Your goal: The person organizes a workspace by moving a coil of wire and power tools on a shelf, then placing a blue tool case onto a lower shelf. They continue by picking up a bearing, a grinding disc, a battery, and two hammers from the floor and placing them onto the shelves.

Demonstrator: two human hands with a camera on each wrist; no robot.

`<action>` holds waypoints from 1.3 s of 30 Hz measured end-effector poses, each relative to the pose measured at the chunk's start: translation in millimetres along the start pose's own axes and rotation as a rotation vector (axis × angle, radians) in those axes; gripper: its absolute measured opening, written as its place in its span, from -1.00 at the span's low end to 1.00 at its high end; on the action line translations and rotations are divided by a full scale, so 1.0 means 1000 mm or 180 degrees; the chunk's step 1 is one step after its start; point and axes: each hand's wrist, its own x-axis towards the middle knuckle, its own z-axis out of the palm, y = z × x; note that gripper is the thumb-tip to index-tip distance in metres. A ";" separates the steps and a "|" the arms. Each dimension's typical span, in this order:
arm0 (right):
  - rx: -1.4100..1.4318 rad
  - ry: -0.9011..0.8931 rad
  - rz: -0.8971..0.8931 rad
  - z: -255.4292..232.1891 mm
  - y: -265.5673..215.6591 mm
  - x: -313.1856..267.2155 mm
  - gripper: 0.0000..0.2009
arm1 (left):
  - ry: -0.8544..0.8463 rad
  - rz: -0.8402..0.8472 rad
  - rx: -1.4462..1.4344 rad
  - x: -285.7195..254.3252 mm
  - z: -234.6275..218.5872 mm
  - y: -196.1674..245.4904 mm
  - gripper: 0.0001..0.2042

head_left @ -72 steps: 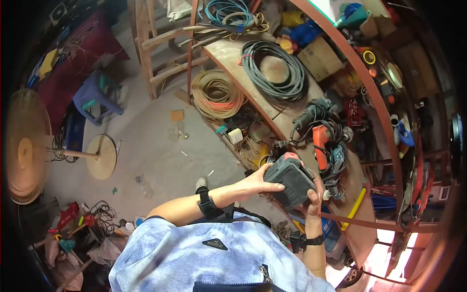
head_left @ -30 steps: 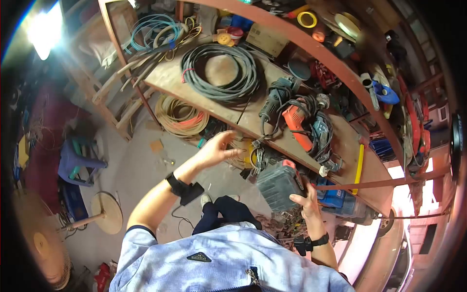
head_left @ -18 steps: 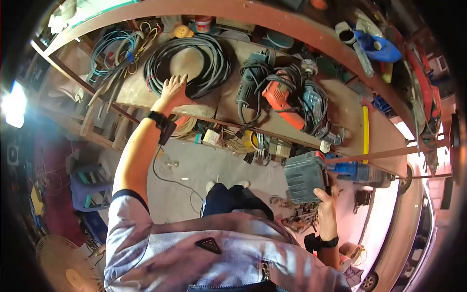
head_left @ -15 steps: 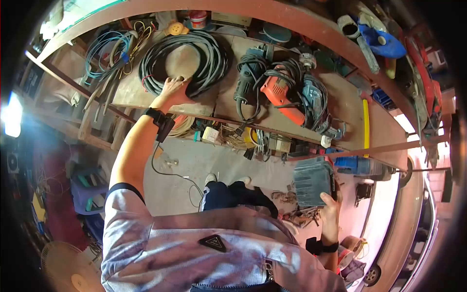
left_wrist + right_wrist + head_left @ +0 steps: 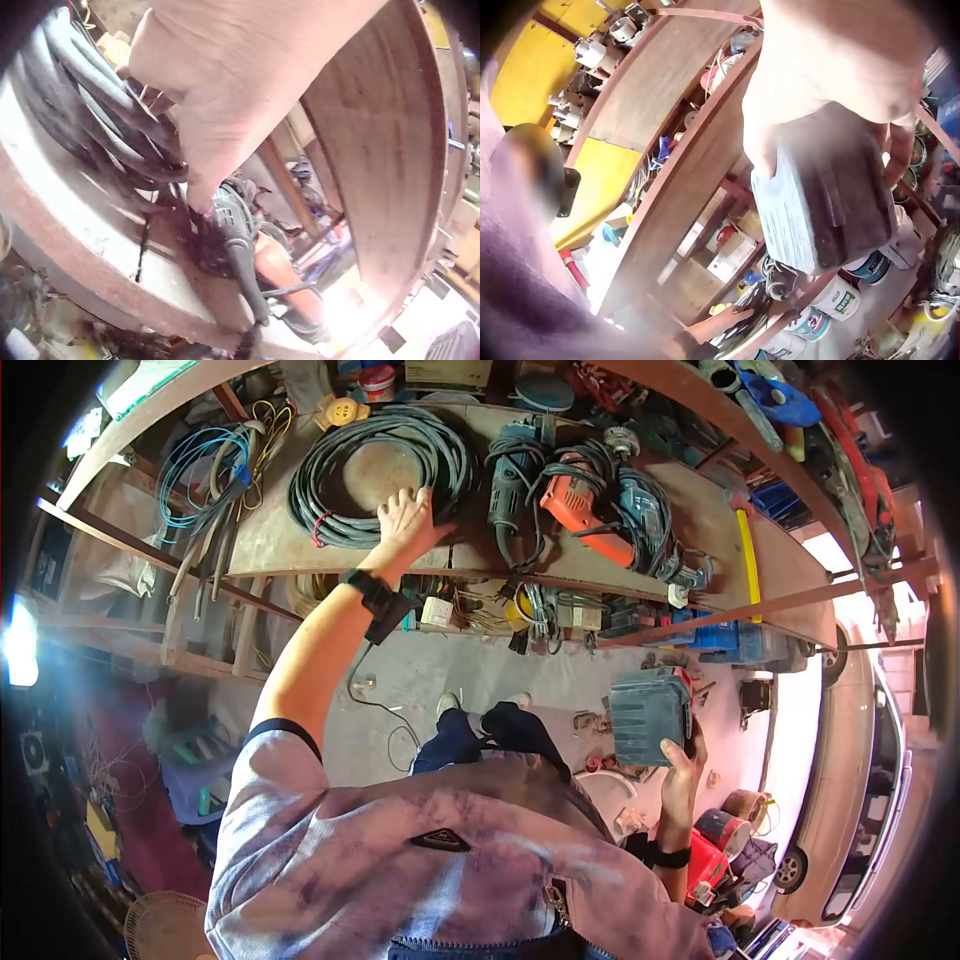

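My left hand (image 5: 408, 525) lies over the front right of a coil of thick black cable (image 5: 315, 490) on the workbench, fingers slightly bent and spread, thumb out to the right. The left wrist view shows the palm over the cable coil (image 5: 82, 97) and the thumb overlapping a corded angle grinder (image 5: 240, 259). Below the bench's right end, my right hand (image 5: 680, 775) grips a dark grey ribbed plastic case (image 5: 645, 720) with red trim. Close up, the right hand (image 5: 832, 52) has thumb and fingers on opposite sides of the case (image 5: 840, 195).
Right of the coil on the wooden bench (image 5: 270, 545) lie an orange power tool (image 5: 575, 510) and a blue-grey one (image 5: 645, 525), cords wound round them. A yellow bar (image 5: 748, 560) crosses the bench's right end. Blue cable (image 5: 195, 470) hangs left. A red-brown metal frame (image 5: 690, 625) runs nearby.
My left hand has let go of the case, reached forward to the cable coil and slid rightward along its front. The right hand still holds the case, now farther right of the body.
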 end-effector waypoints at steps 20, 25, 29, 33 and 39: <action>-0.2162 -0.1400 -0.2320 -0.024 -0.002 0.027 -0.30 | -0.2806 0.0534 -0.5110 -0.212 -0.019 0.195 -0.07; -0.2298 -0.1654 -0.2374 -0.052 0.008 0.035 -0.26 | -0.2564 0.0027 -0.5501 -0.238 -0.011 0.225 -0.16; -0.2189 -0.1895 -0.1985 -0.066 0.021 0.040 -0.22 | -0.2630 -0.0557 -0.5826 -0.256 0.000 0.239 -0.24; -0.1927 -0.2057 -0.1506 -0.078 0.042 0.049 -0.21 | -0.3033 -0.1344 -0.6147 -0.262 0.003 0.251 -0.26; -0.1449 -0.2262 -0.1042 -0.090 0.052 0.053 -0.19 | -0.3037 -0.0955 -0.5440 -0.263 0.011 0.248 -0.16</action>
